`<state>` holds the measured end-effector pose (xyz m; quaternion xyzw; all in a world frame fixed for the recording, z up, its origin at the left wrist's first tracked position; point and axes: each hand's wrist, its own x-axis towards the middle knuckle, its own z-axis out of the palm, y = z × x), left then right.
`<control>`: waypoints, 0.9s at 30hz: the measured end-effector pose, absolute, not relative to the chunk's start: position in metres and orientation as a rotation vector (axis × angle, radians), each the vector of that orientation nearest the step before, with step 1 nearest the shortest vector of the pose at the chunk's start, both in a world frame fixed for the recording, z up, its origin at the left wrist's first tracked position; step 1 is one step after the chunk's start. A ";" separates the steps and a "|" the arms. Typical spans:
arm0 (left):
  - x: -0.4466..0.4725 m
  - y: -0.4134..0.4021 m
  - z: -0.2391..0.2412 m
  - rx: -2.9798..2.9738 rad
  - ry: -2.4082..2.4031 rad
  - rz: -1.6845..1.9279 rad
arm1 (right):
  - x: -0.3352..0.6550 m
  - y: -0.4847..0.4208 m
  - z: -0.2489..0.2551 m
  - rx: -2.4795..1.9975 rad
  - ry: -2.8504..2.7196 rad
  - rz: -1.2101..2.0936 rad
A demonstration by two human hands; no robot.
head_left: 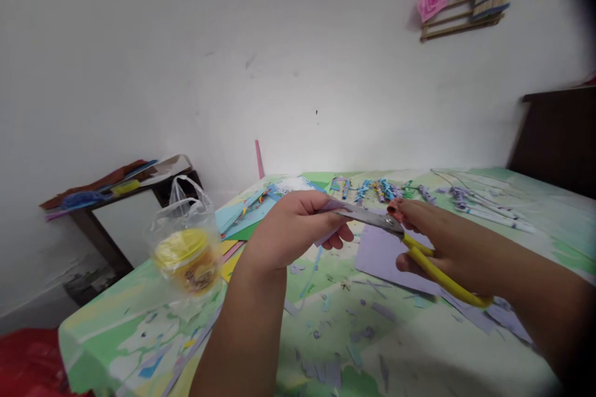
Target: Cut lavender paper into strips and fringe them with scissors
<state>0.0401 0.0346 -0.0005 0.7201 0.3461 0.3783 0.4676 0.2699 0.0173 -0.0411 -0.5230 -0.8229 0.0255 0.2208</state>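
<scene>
My left hand (291, 226) is closed around a small strip of lilac paper (331, 205) held above the table. My right hand (435, 236) grips yellow-handled scissors (410, 245), whose metal blades (367, 217) reach left to the paper at my left fingertips. Below the hands a larger lilac sheet (379, 257) lies flat on the green patterned tablecloth (410, 347). Paper scraps are scattered over the cloth in front of me.
A clear plastic bag with a yellow-lidded jar (186, 257) stands at the table's left. Coloured paper sheets (242, 217) lie behind it. Rolled paper pieces (382, 189) and paper-wrapped sticks (488, 214) lie at the back. A low side table (116, 198) stands by the white wall.
</scene>
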 end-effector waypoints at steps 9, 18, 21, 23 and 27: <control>0.043 0.032 -0.005 1.790 0.865 0.947 | 0.271 0.016 -0.042 -1.424 -2.247 0.012; 0.041 0.033 -0.006 1.871 0.886 0.960 | 0.266 0.016 -0.044 -1.400 -2.227 0.036; 0.041 0.032 -0.004 1.863 0.870 0.956 | 0.265 0.016 -0.043 -1.396 -2.224 0.104; 0.041 0.031 -0.003 1.842 0.862 0.958 | 0.263 0.016 -0.042 -1.403 -2.226 0.132; 0.041 0.029 -0.001 1.740 0.819 0.947 | 0.259 0.016 -0.041 -1.464 -2.223 0.116</control>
